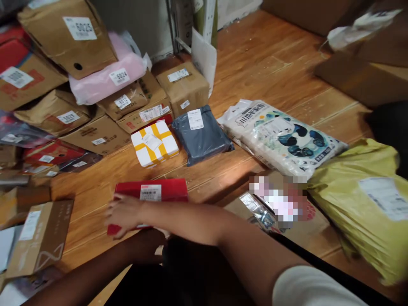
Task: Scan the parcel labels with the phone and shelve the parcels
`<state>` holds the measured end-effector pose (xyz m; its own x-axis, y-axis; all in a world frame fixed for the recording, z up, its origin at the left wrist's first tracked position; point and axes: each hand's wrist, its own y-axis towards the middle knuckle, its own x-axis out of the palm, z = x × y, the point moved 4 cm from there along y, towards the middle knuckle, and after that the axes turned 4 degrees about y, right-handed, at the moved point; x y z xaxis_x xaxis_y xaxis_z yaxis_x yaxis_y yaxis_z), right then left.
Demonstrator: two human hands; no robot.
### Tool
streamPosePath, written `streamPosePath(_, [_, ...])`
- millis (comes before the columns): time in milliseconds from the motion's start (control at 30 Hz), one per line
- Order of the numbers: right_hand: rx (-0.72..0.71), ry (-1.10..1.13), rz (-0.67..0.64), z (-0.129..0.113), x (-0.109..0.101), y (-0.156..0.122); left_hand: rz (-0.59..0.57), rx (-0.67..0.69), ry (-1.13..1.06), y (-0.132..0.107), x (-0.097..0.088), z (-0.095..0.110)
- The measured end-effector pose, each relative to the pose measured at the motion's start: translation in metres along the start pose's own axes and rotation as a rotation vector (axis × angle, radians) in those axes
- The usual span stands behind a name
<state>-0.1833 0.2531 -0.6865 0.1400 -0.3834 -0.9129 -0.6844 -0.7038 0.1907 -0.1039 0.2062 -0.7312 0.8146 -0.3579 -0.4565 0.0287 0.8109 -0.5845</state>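
Red box (174, 190): found lying on the wooden floor (287, 46), well short of the floor's far edge at the wall (240, 10). White box with yellow tape (164, 146) and grey bag (205, 138) lie between it and that edge. Right hand (126, 214): appears to be grasping the box's left end, fingers spread, thumb toward the near side. Left hand (148, 246): close to the near side, partly behind the right forearm (188, 219); state of its grip cannot be told. Judgement: brace the opposite end with the left hand, avoid crossed forearms, keep the label (151, 193) uncovered and the box level.
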Motion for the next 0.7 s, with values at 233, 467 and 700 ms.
streamPosePath(233, [0.306,0.093,-0.076,-0.02,0.075,-0.117,0.864,-0.214,0.394,-0.106,0.005,-0.086])
streamPosePath(467, [0.556,0.189,-0.098,0.03,0.043,-0.173,1.04,-0.407,0.415,-0.069,0.031,-0.148])
streamPosePath(700, [1.145,-0.236,0.052,0.066,-0.025,-0.337,1.134,-0.586,0.417,-0.026,0.006,-0.123])
